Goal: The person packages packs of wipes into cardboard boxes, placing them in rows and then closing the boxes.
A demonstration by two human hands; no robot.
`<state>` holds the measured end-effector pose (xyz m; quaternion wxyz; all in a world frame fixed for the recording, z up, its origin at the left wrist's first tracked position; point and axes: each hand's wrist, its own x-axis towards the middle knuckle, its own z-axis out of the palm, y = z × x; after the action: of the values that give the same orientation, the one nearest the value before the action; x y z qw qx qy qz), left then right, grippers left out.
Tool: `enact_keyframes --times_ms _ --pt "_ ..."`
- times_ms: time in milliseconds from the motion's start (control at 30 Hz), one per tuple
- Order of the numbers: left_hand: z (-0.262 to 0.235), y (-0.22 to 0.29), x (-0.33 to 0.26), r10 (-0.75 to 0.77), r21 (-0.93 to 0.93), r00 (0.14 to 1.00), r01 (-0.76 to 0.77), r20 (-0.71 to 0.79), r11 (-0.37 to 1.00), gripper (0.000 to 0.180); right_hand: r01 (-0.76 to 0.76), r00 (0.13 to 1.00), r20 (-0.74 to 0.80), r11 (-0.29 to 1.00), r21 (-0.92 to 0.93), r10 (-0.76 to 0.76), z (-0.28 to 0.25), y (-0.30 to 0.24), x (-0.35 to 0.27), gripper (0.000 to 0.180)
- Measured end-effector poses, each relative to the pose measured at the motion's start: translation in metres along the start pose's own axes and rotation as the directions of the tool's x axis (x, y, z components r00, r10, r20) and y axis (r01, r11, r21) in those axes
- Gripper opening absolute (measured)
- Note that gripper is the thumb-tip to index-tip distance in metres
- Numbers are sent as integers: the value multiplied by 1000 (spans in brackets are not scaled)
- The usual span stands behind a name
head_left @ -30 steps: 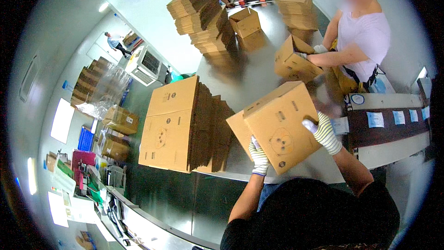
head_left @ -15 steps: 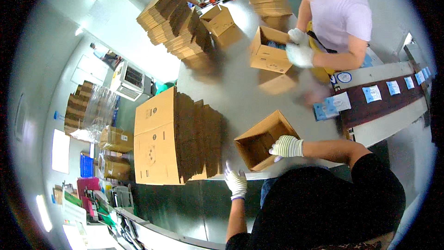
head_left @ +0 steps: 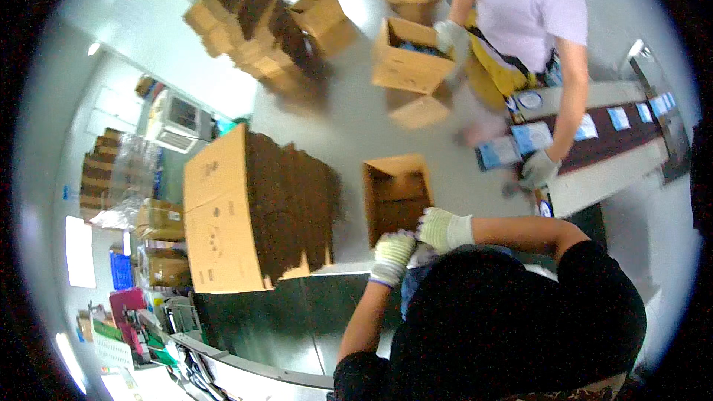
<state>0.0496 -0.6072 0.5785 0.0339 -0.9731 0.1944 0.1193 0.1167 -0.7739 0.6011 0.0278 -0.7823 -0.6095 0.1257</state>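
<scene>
Carton [head_left: 396, 208], brown cardboard, box-shaped, straight-edged, sits at the near edge of the smooth grey table [head_left: 349, 130], mouth upward; the mouth's long axis appears to run away from the wearer. Left hand [head_left: 392, 257] and right hand [head_left: 444, 229], in striped knit gloves, are at its near rim, fingers part-curled; whether either grips cannot be told.

Left hand [head_left: 394, 258]: gloved, held at lower centre of the frame, directed upward; left forearm [head_left: 365, 321] angled up beneath. Right hand [head_left: 445, 230]: gloved, placed just beside it, directed left; right forearm [head_left: 523, 233] held nearly level.
</scene>
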Motion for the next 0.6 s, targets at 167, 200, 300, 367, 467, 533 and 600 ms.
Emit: enact_keyframes --times_ms 167,200,300,367,467,533,600 --pt "-30 9 2 13 -124 1000 -16 -19 992 15 -227 935 -290 972 -54 202 49 -9 7 13" --pt "-22 6 -2 26 -146 991 -45 -133 988 16 -239 939 -271 969 -67 213 48 -16 13 13" --pt "-25 -1 -2 25 -118 997 -16 71 993 13 -194 974 -134 976 -98 181 25 -15 3 13" --pt "-35 -12 -3 92 -89 990 -83 110 993 13 -165 978 -141 983 -82 152 29 -3 3 13" --pt "-36 -14 -2 80 -65 994 -75 79 995 15 -83 984 -170 988 -133 60 21 9 5 13" --pt "-30 -13 -2 49 -101 990 -35 134 994 19 -63 997 -61 992 -107 56 16 6 7 13" --pt "-30 -12 -6 -15 -110 996 25 91 994 21 -84 992 -106 991 -105 73 17 3 12 14"
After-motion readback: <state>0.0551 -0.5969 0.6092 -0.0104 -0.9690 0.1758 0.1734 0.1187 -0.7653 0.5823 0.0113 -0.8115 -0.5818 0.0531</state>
